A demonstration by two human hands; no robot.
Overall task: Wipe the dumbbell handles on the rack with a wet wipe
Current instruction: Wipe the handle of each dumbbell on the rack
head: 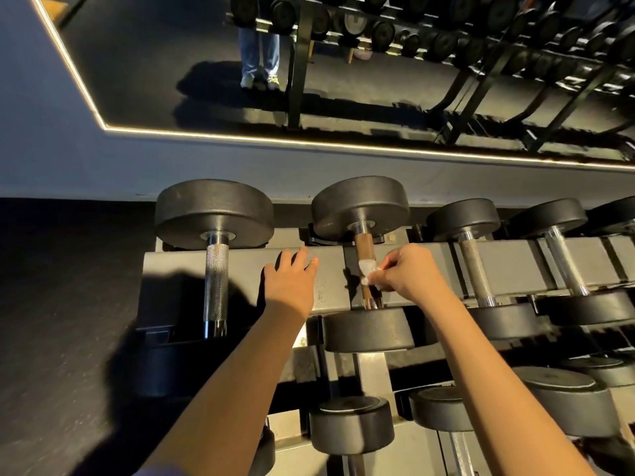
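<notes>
The wet wipe [366,267] is partly hidden under the pinching right hand [409,273], which also covers the handle [363,245] there. Far right of the grip, a dumbbell [618,214] is cut off by the frame edge.

**Rack** [171,266]: dark metal, tiered. Its flat top rail runs from 9 to 3 o'clock. Dumbbells lie across it, with black round heads at their 12 and 6 o'clock ends.

**Knurled handle** [216,273]: bright chrome, at the 9 o'clock end of the top row.

**Brown handle** [363,249]: rust-coloured with chrome collars, the next one toward 3 o'clock.

**Wet wipe** [367,272]: small, white and crumpled. It sits against the brown handle's middle, on its 3 o'clock side, pinched in the fingertips of the right hand [409,273].

**Dull handle** [476,266]: grey-brown, further toward 3 o'clock.

**Chrome handle** [563,262]: smooth and shiny, at 3 o'clock of the dull handle.
</notes>
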